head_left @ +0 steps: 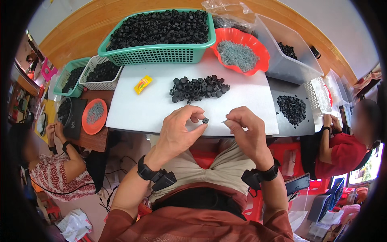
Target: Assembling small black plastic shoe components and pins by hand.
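Observation:
My left hand [182, 126] pinches a small black round plastic part [205, 120] between thumb and fingertips, over the near edge of the white foam sheet [133, 111]. Level with it on the right, my right hand [246, 128] is closed on a thin pale metal pin [224, 121]; its tip points left toward the black part. A gap separates the two pieces. Just beyond my hands lies a loose pile of black plastic parts [197, 88]. Whether the pin is threaded is too small to tell.
A large green basket [161, 58] full of black parts stands at the back. Beside it are a red scalloped bowl [262, 60] of thin grey metal pieces and a clear bin [290, 72]. A yellow packet [143, 84] lies left. Co-workers sit at both sides.

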The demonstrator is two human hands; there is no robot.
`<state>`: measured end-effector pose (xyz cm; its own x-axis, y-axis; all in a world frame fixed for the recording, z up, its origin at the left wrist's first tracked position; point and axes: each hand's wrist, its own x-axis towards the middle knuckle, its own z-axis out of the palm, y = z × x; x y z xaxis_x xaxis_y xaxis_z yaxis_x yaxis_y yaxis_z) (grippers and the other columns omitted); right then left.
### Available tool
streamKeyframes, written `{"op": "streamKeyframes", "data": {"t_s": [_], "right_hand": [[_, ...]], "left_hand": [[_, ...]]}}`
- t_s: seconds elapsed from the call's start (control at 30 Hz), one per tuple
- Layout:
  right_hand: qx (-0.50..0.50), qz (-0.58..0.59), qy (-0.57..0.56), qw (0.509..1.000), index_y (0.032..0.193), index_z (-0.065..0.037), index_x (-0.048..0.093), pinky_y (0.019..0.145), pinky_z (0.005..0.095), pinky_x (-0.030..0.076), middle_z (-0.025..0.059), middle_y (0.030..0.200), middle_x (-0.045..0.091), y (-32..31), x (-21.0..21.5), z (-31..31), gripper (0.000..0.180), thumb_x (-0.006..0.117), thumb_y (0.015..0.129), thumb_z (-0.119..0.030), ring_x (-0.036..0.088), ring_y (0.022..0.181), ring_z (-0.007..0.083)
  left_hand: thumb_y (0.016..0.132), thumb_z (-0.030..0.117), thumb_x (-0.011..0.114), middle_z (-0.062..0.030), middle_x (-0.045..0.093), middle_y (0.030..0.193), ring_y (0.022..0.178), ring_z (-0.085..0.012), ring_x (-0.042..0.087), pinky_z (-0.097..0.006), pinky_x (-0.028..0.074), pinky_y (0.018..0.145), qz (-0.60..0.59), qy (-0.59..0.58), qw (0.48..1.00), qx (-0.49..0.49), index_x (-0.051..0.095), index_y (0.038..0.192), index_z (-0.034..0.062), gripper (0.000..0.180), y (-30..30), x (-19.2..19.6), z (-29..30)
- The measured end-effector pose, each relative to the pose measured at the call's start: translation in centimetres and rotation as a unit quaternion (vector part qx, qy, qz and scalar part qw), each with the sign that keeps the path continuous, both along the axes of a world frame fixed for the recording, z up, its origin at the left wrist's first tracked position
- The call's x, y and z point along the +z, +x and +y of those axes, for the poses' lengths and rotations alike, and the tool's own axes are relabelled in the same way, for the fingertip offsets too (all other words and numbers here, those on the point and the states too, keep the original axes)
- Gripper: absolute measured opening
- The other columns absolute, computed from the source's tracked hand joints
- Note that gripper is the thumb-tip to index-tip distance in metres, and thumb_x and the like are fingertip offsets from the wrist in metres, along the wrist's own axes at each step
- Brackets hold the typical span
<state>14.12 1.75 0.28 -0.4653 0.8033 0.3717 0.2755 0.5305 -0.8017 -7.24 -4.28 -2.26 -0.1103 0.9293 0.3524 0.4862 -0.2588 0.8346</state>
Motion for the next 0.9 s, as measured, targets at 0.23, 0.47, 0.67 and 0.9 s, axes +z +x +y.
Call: {"op": "streamKeyframes", "data": {"t_s": [0.23, 0.47, 0.67, 0.9], "right_hand": [[0.030, -0.018, 0.099, 0.995, 0.102, -0.001, 0.067, 0.067, 0.0380, 0.056, 0.0149, 0.100, 0.070, -1.7, -0.6, -0.6, 0.015, 0.072, 0.088, 0.001, 0.071, 0.080, 0.0323], [0.033, -0.039, 0.118, 0.992, 0.102, 0.001, 0.066, 0.068, 0.0394, 0.057, 0.0151, 0.102, 0.070, -1.8, -1.0, -0.8, 0.013, 0.070, 0.090, 0.001, 0.071, 0.080, 0.0344], [0.032, -0.049, 0.133, 0.989, 0.104, 0.000, 0.066, 0.067, 0.0400, 0.058, 0.0144, 0.101, 0.069, -1.7, -1.4, -0.9, 0.013, 0.068, 0.091, 0.001, 0.071, 0.080, 0.0344], [0.031, -0.063, 0.139, 0.988, 0.105, -0.001, 0.065, 0.066, 0.0403, 0.058, 0.0143, 0.102, 0.069, -1.8, -1.4, -1.2, 0.015, 0.068, 0.091, 0.000, 0.071, 0.079, 0.0345]], "left_hand": [[0.080, 0.004, 0.082, -0.0091, 0.076, 0.099, 0.089, -0.0186, 0.072, -0.032, 0.057, 0.084, -0.015, -0.009, 1.000, -0.019, 0.065, 0.113, 0.0028, 0.037, 0.3, 0.2, -0.5], [0.080, 0.003, 0.083, -0.0095, 0.076, 0.099, 0.088, -0.0184, 0.072, -0.031, 0.058, 0.083, -0.017, -0.008, 0.999, -0.026, 0.064, 0.113, 0.0031, 0.038, 0.6, 0.3, -0.7], [0.079, 0.003, 0.083, -0.0099, 0.076, 0.099, 0.088, -0.0183, 0.072, -0.031, 0.058, 0.082, -0.017, -0.007, 0.999, -0.030, 0.064, 0.113, 0.0034, 0.039, 0.6, 0.3, -0.9], [0.080, 0.003, 0.083, -0.0096, 0.075, 0.098, 0.089, -0.0190, 0.073, -0.031, 0.058, 0.082, -0.018, -0.009, 0.999, -0.031, 0.064, 0.113, 0.0039, 0.038, 0.7, 0.3, -1.1]]}}
